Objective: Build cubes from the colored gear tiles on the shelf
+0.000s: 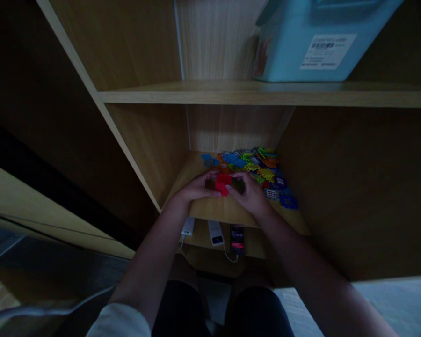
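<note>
Red plastic piece [223, 184] is held up between my hands, above the front part of the shelf board [210, 206]. My left hand [200, 186] pinches it on one side, thumb below and fingers above, and my right hand [246, 189] grips the other side in the same way, so both grasps are narrow.

Room to move is widest to the left of my left hand, where pale board runs to the left side panel [154, 140]. Closer to me than my fingers, a strip of board ends at the shelf's front edge, which my forearms cross. Beyond and to the right of my right hand, a heap of colourful plastic pieces [249, 161] takes up the board, reaching near the right side panel [351, 187]. Farther off and above both hands, the upper shelf [210, 97] limits the height.

Below my hands, between my forearms, lie a phone [237, 239] and a white device [215, 232] with a small lit display.

What I hold is bright red, compact and blocky, with ridged, notched edges; whether it is one part or several stacked, I cannot tell.
</note>
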`<state>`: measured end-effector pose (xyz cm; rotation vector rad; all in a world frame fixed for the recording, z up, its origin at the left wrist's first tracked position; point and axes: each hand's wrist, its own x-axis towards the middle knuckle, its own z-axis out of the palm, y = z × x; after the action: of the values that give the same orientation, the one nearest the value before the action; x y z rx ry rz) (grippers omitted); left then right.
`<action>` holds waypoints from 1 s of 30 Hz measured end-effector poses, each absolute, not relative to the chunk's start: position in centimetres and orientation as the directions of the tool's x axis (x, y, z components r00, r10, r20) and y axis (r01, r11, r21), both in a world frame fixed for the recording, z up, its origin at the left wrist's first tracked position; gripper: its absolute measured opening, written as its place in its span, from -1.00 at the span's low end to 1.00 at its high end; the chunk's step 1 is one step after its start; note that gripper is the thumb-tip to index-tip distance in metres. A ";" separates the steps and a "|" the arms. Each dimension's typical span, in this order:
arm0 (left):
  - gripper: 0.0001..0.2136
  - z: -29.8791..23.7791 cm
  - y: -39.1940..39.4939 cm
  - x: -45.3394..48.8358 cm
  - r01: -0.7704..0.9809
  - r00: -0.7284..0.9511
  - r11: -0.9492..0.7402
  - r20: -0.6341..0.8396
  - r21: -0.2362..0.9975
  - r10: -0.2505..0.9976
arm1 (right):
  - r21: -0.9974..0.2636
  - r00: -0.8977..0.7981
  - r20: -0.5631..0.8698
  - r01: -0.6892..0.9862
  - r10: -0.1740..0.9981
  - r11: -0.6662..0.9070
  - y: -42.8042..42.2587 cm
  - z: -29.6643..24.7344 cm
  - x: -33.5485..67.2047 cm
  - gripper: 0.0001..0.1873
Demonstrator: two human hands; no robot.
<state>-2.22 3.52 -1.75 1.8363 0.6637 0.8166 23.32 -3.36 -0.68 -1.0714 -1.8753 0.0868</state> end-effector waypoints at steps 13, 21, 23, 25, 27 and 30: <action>-0.25 -1.5 3.1 -1.8 0.094 0.628 -0.390 0.250 0.916 0.737 | -0.477 -0.183 0.665 0.642 0.724 0.600 -3.3 -0.7 23.3 -0.60; -0.31 -1.6 3.0 -1.8 0.110 0.620 -0.415 0.263 0.903 0.739 | -0.481 -0.212 0.639 0.640 0.739 0.600 -3.1 -1.2 23.3 -0.48; -0.32 -1.7 2.9 -1.8 0.133 0.617 -0.423 0.259 0.896 0.743 | -0.489 -0.212 0.632 0.638 0.746 0.595 -3.2 -1.2 23.3 -0.43; -0.33 -1.6 2.9 -1.8 0.158 0.614 -0.435 0.257 0.886 0.746 | -0.489 -0.220 0.631 0.632 0.744 0.602 -3.2 -1.1 23.4 -0.46; -0.33 -1.5 2.8 -1.9 0.175 0.616 -0.446 0.256 0.878 0.745 | -0.482 -0.215 0.642 0.633 0.736 0.606 -3.2 -1.0 23.5 -0.55; -0.33 -1.3 2.8 -1.9 0.189 0.618 -0.457 0.257 0.869 0.744 | -0.478 -0.121 0.676 0.679 0.727 0.557 -3.1 -0.8 23.9 -0.61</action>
<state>-1.85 2.78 -1.33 1.9723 0.7367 0.8053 23.86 -3.07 -0.80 -1.1525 -1.8352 0.0638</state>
